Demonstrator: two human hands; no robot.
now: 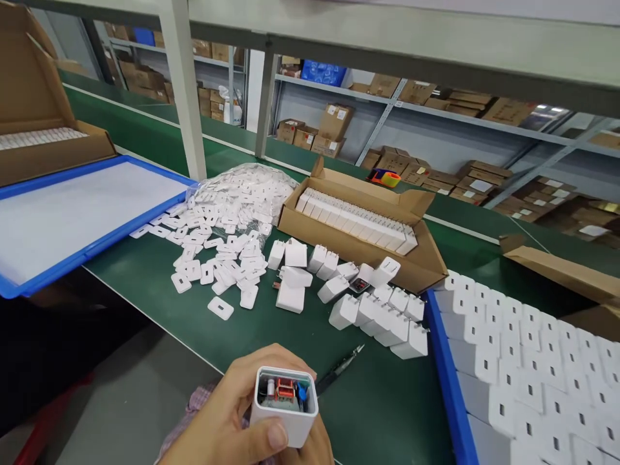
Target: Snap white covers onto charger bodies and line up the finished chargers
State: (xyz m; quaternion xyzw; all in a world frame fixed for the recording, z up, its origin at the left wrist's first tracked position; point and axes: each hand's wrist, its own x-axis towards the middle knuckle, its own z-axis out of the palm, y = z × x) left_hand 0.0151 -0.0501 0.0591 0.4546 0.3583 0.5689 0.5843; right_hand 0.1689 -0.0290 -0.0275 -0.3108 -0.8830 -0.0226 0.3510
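At the bottom centre, my left hand (pixel 237 413) is closed round a white charger housing (pixel 290 424), thumb on its near face. The housing's open end faces me and shows electronic parts (pixel 285 391) inside, with red, blue and silver pieces. Part of what looks like my right hand (pixel 317 445) is at the housing's lower right; its fingers are hidden. Just beyond lie tweezers (pixel 340 368) on the green table. Several white chargers (pixel 290 298) stand and lie further off, one with its inside exposed. Loose white end caps (pixel 221 308) with slots are scattered left of them.
A clear bag of caps (pixel 247 184) lies behind the loose ones. An open cardboard box (pixel 310 234) holds a row of white units. At right is a blue-rimmed tray (pixel 443 381) full of capped chargers; at left, a blue-framed white tray (pixel 92 210). A post (pixel 184 90) rises behind.
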